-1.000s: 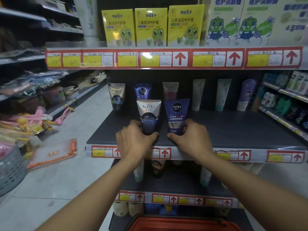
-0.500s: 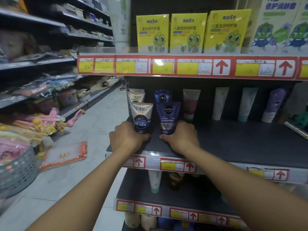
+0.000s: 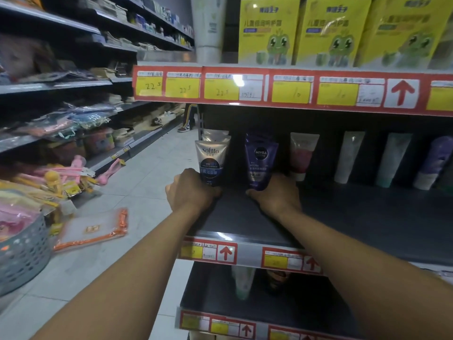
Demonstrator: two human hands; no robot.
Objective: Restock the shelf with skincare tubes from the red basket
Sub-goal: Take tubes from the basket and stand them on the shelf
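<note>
**Tubes go back into their rows**

Left hand [image 3: 193,192] grips the white tube [image 3: 212,163] near the shelf's [image 3: 367,217] left edge; right hand [image 3: 275,196] grips the blue tube [image 3: 260,163]. Keep both upright and slide them gently to the back. Six rows stand along the back edge. No basket is visible.

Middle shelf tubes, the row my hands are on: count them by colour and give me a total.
Silver Softto tubes: 2
Blue Nivea tubes: 2
Pink tube: 1
White tube: 1
Pale green tube: 1
Purple tube: 1
Total: 8 in view
</note>
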